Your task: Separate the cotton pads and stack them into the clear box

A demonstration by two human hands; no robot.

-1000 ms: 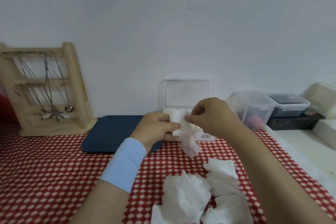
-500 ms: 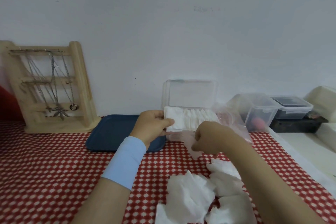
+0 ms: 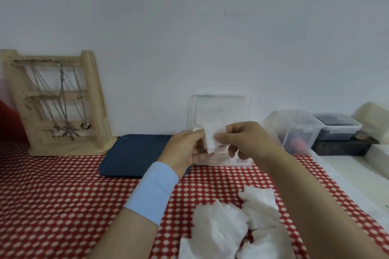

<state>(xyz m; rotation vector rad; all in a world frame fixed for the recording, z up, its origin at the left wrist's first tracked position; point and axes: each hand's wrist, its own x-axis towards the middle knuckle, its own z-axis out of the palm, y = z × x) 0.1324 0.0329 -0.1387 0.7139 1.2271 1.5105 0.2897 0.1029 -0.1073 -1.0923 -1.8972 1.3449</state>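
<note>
At the back left corner of the table [image 3: 63, 195] a wooden jewellery stand [image 3: 95, 107] leans against the wall. Necklaces [image 3: 68, 131] hang on it, their chains overlapping too much to count. A red shape [image 3: 8, 126] beside it is cut off by the picture's left edge; what it is cannot be told.

Along the back edge lies a blue tray [image 3: 134, 153], its right end hidden behind the left hand [image 3: 185, 151], which wears a pale blue wristband [image 3: 153, 191]. That hand pinches the left side of a white cotton pad [image 3: 211, 137] held up above the table. The right hand [image 3: 248, 141] pinches the pad's right side between thumb and forefinger, its other fingers curled below. Whether this is one pad or several stuck together cannot be made out.

Directly behind the hands the clear box [image 3: 223, 161] stands at the back edge, its lid upright against the wall. The hands cover most of its body and contents; only the lower front with a barcode label shows.

Near the front edge lies a crumpled heap of loose cotton pads [image 3: 221, 229], cut off by the bottom of the picture and partly covered by the right forearm.

By the back right corner a lidded clear tub [image 3: 299, 130] holds something pink and blurred. Beside it a dark tub [image 3: 336, 126] sits on a black block [image 3: 341, 147].
</note>
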